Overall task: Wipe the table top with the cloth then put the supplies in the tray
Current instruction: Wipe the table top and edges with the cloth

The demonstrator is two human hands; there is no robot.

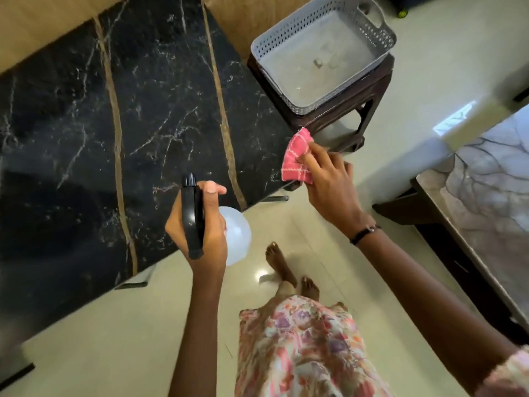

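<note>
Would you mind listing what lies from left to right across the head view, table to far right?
Black marble table top → spray bottle in the left hand → pink cloth under the right hand → pale marble surface.

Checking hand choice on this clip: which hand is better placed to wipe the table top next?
The right hand. It already holds the pink cloth at the corner of the black marble table top. The left hand is occupied gripping the spray bottle.

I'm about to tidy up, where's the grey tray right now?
Head view, upper right: the grey tray sits on a dark stool beside the black table's far corner.
</note>
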